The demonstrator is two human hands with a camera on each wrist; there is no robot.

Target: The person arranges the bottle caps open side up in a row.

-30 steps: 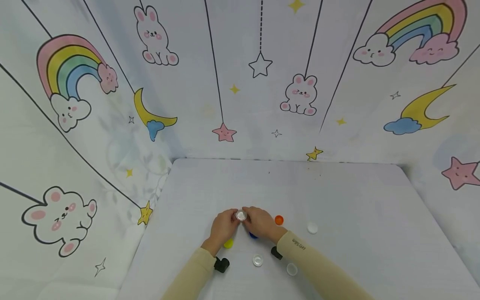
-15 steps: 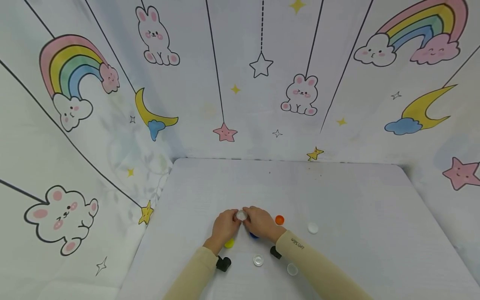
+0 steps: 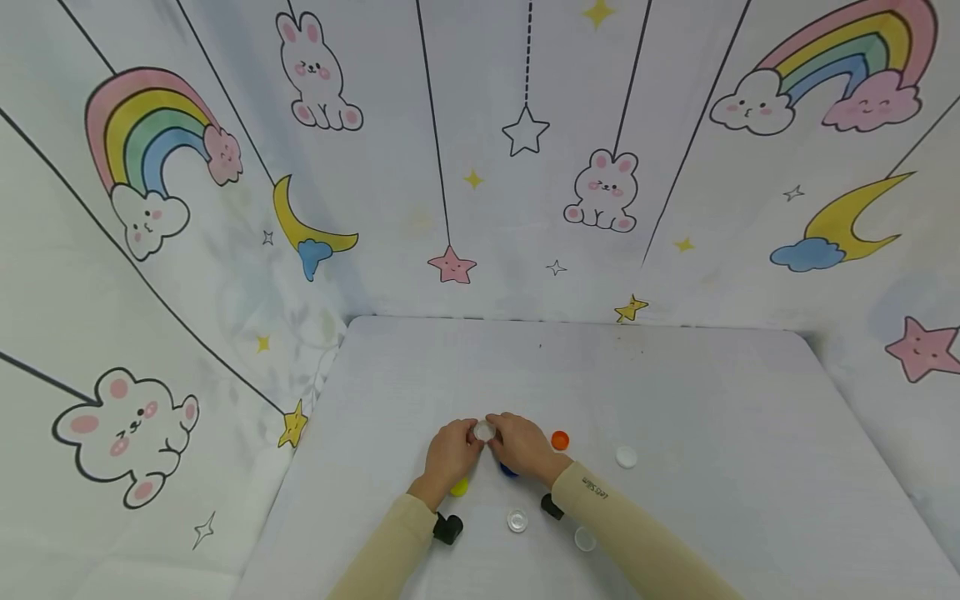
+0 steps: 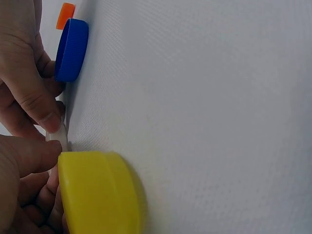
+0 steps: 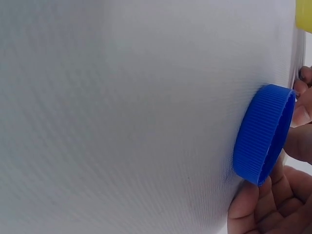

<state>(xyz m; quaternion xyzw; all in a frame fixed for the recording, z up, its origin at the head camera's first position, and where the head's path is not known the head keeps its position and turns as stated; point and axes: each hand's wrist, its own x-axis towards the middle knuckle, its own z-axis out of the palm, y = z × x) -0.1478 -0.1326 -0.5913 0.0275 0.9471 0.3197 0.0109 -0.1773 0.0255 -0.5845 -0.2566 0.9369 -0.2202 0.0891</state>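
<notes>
My left hand [image 3: 452, 454] and right hand [image 3: 521, 446] meet at the middle of the table and pinch a small round whitish cap [image 3: 484, 430] between them, one from each side. In the left wrist view the cap [image 4: 57, 136] is seen edge-on just above the cloth, mostly covered by fingertips. A ribbed blue bottle cap [image 5: 263, 134] lies right beside my right hand, hollow side toward the fingers. Close to my left hand is a yellow cap [image 4: 100, 192]. An orange cap [image 3: 560, 439] lies just right of my right hand.
Two clear round caps, one nearer the middle [image 3: 517, 521] and one by the right sleeve [image 3: 586, 539], lie toward the front. A white disc-like cap [image 3: 626, 457] is farther right. Black wrist cameras [image 3: 448, 529] hang under both sleeves. Printed cloth walls [image 3: 405, 167] surround the table.
Both hands keep their grip on the whitish cap, almost in place. The cap's shiny middle looks duller now. The head view has shifted slightly.
</notes>
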